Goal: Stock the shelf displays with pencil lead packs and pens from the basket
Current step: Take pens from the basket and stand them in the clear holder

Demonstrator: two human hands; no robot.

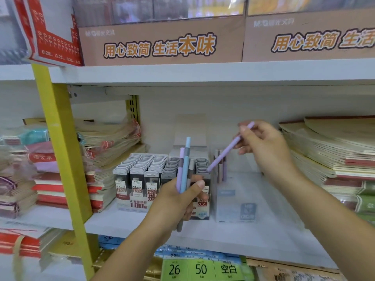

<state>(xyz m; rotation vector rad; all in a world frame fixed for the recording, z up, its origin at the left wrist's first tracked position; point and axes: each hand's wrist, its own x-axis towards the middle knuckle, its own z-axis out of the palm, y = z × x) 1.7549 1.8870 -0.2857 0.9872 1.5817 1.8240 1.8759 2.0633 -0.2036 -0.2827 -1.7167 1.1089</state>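
Note:
My left hand (178, 201) grips a bunch of pens (183, 169), lilac, blue and grey, held upright in front of the lead pack display (146, 175). That display box holds several rows of grey pencil lead packs on the white shelf. My right hand (265, 145) pinches a single lilac pen (229, 149) near its top end, tilted with its tip down over a clear pen display box (233, 201). A few pens (221, 167) stand at the back left of that clear box. The basket is out of view.
Stacked notebooks fill the shelf at the left (113, 142) and at the right (332, 149). A yellow upright post (58, 138) stands at the left. Brown display boxes (162, 43) sit on the shelf above. Green price labels (200, 268) hang below the shelf edge.

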